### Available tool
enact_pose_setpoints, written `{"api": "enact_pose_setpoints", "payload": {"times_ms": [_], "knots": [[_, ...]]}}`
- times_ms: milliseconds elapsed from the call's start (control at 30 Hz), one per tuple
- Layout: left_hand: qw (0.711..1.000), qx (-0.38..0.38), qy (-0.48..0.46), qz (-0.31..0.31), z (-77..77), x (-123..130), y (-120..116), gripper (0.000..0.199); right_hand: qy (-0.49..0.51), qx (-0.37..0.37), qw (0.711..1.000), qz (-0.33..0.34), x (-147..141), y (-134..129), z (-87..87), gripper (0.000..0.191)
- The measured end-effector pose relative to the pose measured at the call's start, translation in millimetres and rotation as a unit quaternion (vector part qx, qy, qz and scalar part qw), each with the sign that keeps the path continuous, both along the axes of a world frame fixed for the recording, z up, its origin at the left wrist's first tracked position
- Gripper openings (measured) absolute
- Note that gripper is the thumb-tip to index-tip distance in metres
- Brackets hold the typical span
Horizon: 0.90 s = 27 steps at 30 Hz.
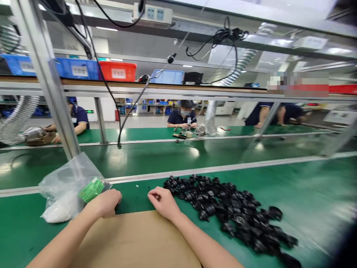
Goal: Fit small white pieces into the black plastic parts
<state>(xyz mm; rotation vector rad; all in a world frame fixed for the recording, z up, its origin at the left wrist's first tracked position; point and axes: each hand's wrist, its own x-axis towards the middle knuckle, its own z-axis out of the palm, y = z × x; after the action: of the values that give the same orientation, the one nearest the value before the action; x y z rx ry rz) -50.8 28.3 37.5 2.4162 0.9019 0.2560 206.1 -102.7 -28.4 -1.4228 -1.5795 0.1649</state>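
My left hand (108, 203) is closed, its fingers curled down at the far left edge of a brown cardboard sheet or box (134, 242). Whatever those fingers hold, if anything, is hidden. At the far right edge of the cardboard, my right hand (164, 203) has thumb and forefinger pinched together; nothing I can name shows between them. Just beyond the left hand stands a clear plastic bag (75, 167) with white contents and a green label (92, 189). A heap of small black plastic parts (223, 204) lies to the right of my right hand.
A green workbench (306, 190) runs across, with a metal post (52, 82) at left. Black cables (118, 126) hang down in front. Blue bins (78, 69) and a red bin (118, 70) sit on the shelf above. Co-workers (182, 115) work across the bench.
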Motion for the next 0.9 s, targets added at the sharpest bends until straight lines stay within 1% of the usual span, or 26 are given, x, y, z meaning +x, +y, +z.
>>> {"api": "enact_pose_setpoints", "payload": {"times_ms": [33, 67, 100, 133, 200, 267, 333, 367, 433, 533, 633, 767, 900], "knots": [[0.999, 0.018, 0.021, -0.025, -0.8, 4.6, -3.2, 0.014, -0.005, 0.001, 1.0, 0.001, -2.2, -0.7, 0.3, 0.013], [0.998, 0.034, 0.026, -0.045, -3.0, 11.4, -7.0, 0.017, -0.011, 0.005, 1.0, 0.0, -4.4, -1.8, 1.1, 0.013], [0.997, 0.042, 0.012, -0.057, -7.1, 20.0, -11.5, 0.022, -0.017, 0.01, 1.0, -0.001, -6.5, -3.1, 2.5, 0.013], [0.997, 0.039, -0.025, -0.057, -12.9, 29.8, -16.6, 0.026, -0.023, 0.017, 1.0, -0.003, -8.4, -4.6, 4.1, 0.013], [0.992, -0.005, -0.117, -0.036, -28.6, 50.1, -27.1, 0.029, -0.034, 0.028, 0.999, -0.004, -11.2, -7.5, 7.2, 0.012], [0.979, -0.055, -0.197, -0.009, -45.7, 67.1, -35.2, 0.031, -0.04, 0.033, 0.999, 0.003, -12.1, -9.1, 8.4, 0.012], [0.965, -0.087, -0.248, 0.001, -58.8, 77.7, -39.9, 0.033, -0.037, 0.031, 0.999, 0.011, -11.3, -9.2, 7.3, 0.012], [0.959, -0.098, -0.264, -0.001, -62.6, 80.5, -41.2, 0.033, -0.033, 0.029, 0.999, 0.012, -10.6, -8.8, 6.3, 0.012], [0.95, -0.12, -0.287, -0.003, -64.4, 81.9, -43.2, 0.034, -0.022, 0.025, 0.999, 0.009, -9.2, -7.7, 4.6, 0.013], [0.942, -0.135, -0.306, 0.017, -58.9, 80.1, -45.4, 0.035, -0.004, 0.02, 1.0, 0.009, -8.1, -6.0, 5.1, 0.013], [0.939, -0.138, -0.312, 0.029, -55.0, 79.3, -46.1, 0.035, 0.006, 0.022, 0.999, 0.023, -8.0, -5.2, 7.8, 0.014], [0.943, -0.125, -0.309, 0.017, -57.4, 79.7, -45.5, 0.031, 0.008, 0.042, 0.999, 0.032, -8.7, -5.7, 8.8, 0.017], [0.947, -0.101, -0.306, -0.005, -59.8, 79.7, -45.1, 0.028, -0.015, 0.036, 0.998, 0.04, -9.9, -5.3, 6.9, 0.021]]}}
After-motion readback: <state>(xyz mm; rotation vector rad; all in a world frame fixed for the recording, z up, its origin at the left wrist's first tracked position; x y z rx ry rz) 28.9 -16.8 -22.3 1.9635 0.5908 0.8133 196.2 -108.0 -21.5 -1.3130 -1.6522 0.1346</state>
